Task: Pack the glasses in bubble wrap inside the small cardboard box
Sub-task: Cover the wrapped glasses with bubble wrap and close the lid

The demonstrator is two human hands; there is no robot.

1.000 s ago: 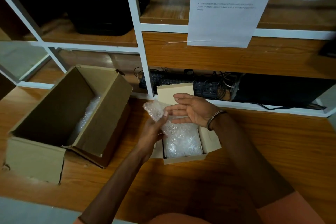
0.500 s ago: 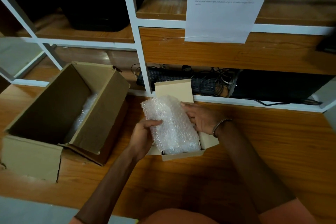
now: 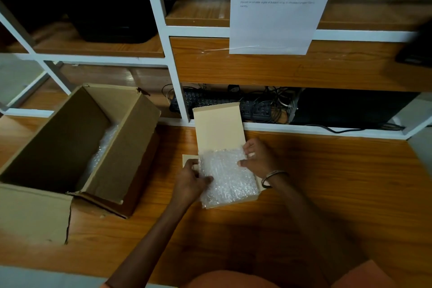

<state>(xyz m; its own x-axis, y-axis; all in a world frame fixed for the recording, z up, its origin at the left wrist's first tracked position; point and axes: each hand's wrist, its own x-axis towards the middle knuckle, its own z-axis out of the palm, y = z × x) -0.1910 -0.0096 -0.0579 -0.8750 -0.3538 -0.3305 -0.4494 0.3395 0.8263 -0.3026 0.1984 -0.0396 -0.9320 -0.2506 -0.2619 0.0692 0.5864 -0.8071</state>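
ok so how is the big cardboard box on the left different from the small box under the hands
The big cardboard box is darker brown and deep, with only some bubble wrap low at its far side; the small box is pale, shallow and filled to the top by a bubble wrap bundle.
Nobody touches the big box; the left hand and right hand press on the bundle in the small one.
The small box's lid flap stands up behind it.
Both are open on the wooden table.

My arms are bare from wrist to upper arm, with no sleeves on them. On my right wrist sits a thin metal bangle (image 3: 272,178), silvery and loose. Orange-pink cloth (image 3: 236,280) covers my lap at the bottom edge.
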